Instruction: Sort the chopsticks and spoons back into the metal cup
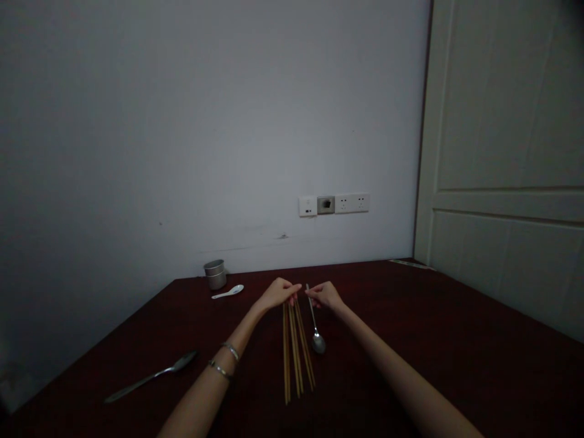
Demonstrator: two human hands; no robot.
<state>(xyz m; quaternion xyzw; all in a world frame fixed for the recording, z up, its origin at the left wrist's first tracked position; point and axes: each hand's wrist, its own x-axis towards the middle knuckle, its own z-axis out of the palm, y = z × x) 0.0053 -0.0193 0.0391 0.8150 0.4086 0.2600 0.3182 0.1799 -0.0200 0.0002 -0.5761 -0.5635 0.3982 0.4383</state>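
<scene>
Several wooden chopsticks (294, 347) lie side by side in the middle of the dark red table, their near ends fanned apart. My left hand (283, 292) is over their far ends, with its fingers curled down at them; its grip is partly hidden by the back of the hand. Just to the right, my right hand (323, 295) pinches the thin handle of a long-handled metal spoon (318, 342) between thumb and fingers. The bowl of that spoon points toward me, beside the chopsticks.
A metal cup (215, 277) stands at the back left near the wall, with a white soup spoon (230, 292) before it. A large metal spoon (155, 376) lies at the front left. Wall sockets (351, 203) sit above the table (410, 353); a flat strip (412, 264) lies back right.
</scene>
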